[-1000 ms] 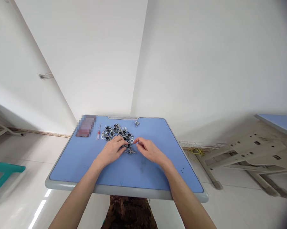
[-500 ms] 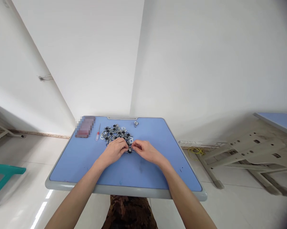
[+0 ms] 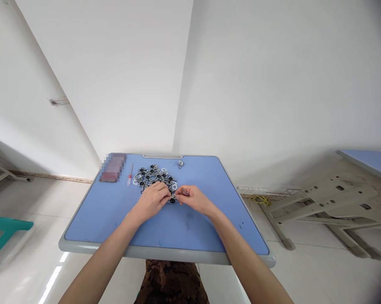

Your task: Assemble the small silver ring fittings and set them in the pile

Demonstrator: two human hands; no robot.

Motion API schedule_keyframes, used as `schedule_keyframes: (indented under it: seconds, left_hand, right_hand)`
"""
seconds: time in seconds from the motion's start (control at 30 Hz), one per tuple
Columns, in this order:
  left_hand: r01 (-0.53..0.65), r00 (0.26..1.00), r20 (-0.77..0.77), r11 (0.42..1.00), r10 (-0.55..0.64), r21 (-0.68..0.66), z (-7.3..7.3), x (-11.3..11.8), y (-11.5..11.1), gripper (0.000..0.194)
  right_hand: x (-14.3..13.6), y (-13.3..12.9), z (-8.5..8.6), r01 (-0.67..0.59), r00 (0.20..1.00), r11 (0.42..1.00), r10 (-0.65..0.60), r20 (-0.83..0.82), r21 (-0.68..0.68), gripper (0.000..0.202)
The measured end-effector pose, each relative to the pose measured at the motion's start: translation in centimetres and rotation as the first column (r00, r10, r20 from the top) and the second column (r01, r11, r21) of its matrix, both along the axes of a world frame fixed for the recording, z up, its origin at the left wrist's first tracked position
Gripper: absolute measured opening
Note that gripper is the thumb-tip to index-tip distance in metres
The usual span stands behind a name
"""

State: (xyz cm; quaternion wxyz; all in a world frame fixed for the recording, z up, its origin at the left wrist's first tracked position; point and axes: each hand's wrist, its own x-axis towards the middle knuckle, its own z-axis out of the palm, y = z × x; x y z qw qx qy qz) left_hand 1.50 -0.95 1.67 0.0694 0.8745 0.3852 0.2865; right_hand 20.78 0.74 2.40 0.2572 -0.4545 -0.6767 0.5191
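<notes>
Fingers bent in a pinch, my left hand (image 3: 155, 196) grips a small metal part with a black round piece (image 3: 172, 200) just above the blue tabletop. From the other side, my right hand (image 3: 192, 198) is closed, its thumb and fingertips at a small silvery ring-shaped piece on that part. Something narrow shows among the curled right fingers; I cannot make out what. Beyond my left hand lies a pile of similar metal parts (image 3: 148, 177), with black round pieces, rods and flat silvery plates. The hand hides the pile's near edge.
A screwdriver (image 3: 129, 176) with a red and clear handle lies left of the pile. A blurred-out flat object (image 3: 113, 169) is at the far left corner. One separate metal part (image 3: 180, 164) sits near the back edge. A wall stands behind the desk (image 3: 165, 252).
My right fingers have closed in from slightly apart to the part in my left hand, and a silvery ring-shaped piece now shows there. My left hand has barely moved.
</notes>
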Motion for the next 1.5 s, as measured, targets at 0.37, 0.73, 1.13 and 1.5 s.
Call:
schedule_keyframes:
  seconds: [0.37, 0.73, 1.13, 1.5]
  left_hand:
    - [-0.038, 0.988, 0.141, 0.984, 0.063, -0.176, 0.04, 0.08, 0.06, 0.003]
    - [-0.047, 0.985, 0.152, 0.974, 0.082, -0.221, 0.15, -0.01, 0.22, 0.002]
    - [0.002, 0.979, 0.193, 0.953, 0.059, -0.303, 0.13, 0.02, 0.23, 0.005]
    - [0.031, 0.993, 0.115, 0.975, -0.006, -0.218, 0.43, -0.08, -0.08, 0.011]
  right_hand:
    - [-0.32, 0.05, -0.39, 0.042, 0.997, 0.999, -0.040, -0.062, 0.032, 0.017]
    - [-0.52, -0.13, -0.27, 0.065, 0.997, 0.995, -0.063, -0.034, 0.074, 0.016]
    - [-0.63, -0.38, -0.01, 0.044, 0.999, 0.994, -0.047, 0.026, 0.095, 0.017]
    - [-0.85, -0.63, 0.33, 0.075, 0.995, 0.991, -0.081, 0.052, 0.113, 0.012]
